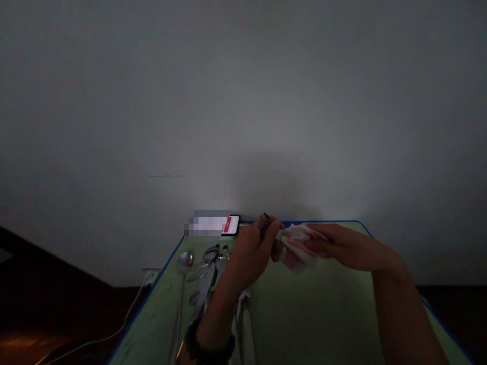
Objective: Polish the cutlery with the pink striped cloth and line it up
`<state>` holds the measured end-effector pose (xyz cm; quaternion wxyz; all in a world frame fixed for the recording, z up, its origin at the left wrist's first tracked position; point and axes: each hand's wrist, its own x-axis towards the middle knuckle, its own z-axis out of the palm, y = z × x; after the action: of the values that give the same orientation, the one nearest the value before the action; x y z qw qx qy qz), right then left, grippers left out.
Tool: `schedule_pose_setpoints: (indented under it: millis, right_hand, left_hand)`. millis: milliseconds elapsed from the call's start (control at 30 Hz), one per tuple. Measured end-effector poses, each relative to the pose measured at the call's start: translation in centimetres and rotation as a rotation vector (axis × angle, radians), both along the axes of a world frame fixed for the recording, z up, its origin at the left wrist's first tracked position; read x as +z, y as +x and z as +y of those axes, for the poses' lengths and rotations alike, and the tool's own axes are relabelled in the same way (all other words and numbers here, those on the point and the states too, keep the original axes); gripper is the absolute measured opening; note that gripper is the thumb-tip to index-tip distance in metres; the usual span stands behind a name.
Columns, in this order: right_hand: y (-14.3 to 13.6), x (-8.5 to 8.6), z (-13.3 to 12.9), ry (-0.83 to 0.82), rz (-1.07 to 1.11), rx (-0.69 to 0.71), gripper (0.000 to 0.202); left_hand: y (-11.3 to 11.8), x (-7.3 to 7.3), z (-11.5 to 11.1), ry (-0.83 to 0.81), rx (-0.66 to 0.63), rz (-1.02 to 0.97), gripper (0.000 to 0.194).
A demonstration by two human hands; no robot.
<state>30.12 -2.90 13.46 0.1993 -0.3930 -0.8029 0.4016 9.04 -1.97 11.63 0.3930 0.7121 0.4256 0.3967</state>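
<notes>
Above the far part of the green table (pixel 312 314), my left hand (pixel 253 253) is closed around a dark thing with a pointed end (pixel 267 217). Most of that thing is hidden by the fingers. My right hand (pixel 342 246) grips a pink and white cloth (pixel 299 248), bunched up and slightly blurred. The cloth meets the fingers of my left hand, and whether it wraps the held thing I cannot tell. Under my left forearm lies a group of metal utensils (pixel 207 271), partly covered by the arm. A long-handled spoon (pixel 184 261) lies at their left.
A phone (pixel 235 226) with a lit screen lies at the table's far left corner. Behind the table's blue edge (pixel 338 221) stands a grey wall (pixel 304 101). A white cable (pixel 125 322) runs from a wall socket (pixel 151 277) down on the left.
</notes>
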Motion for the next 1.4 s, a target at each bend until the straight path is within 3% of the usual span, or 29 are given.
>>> schedule_pose_setpoints:
  millis: [300, 467, 733, 833, 933, 1100, 1233, 1400]
  right_hand:
    - [0.3, 0.5, -0.1, -0.004, -0.037, 0.022, 0.038]
    - [0.2, -0.1, 0.1, 0.002, -0.006, 0.012, 0.036]
    - [-1.0, -0.4, 0.4, 0.097, -0.073, -0.167, 0.035]
    - [-1.4, 0.0, 0.3, 0.064, -0.030, -0.154, 0.035]
    - [-1.8, 0.3, 0.1, 0.096, 0.068, -0.185, 0.033]
    - [-3.2, 0.4, -0.2, 0.240, 0.315, -0.466, 0.028]
    - [-4.5, 0.4, -0.3, 0.097, 0.568, -0.498, 0.023]
    - [-5.9, 0.3, -0.7, -0.180, 0.846, -0.396, 0.022]
  left_hand:
    - [-0.2, 0.0, 0.1, -0.037, 0.006, -0.019, 0.029]
    - [-0.7, -0.5, 0.3, -0.083, -0.016, 0.007, 0.031]
    - [-1.3, -0.7, 0.5, -0.119, -0.017, -0.010, 0.031]
    - [-1.6, -0.2, 0.4, -0.133, -0.004, -0.027, 0.032]
    - [-1.9, 0.6, 0.0, -0.104, 0.012, -0.030, 0.031]
    - [-2.2, 1.9, -0.9, -0.072, 0.080, -0.133, 0.029]
    - [-2.5, 2.3, -1.0, -0.085, 0.086, -0.148, 0.029]
    - [-2.7, 2.4, -0.8, -0.046, 0.071, -0.073, 0.036]
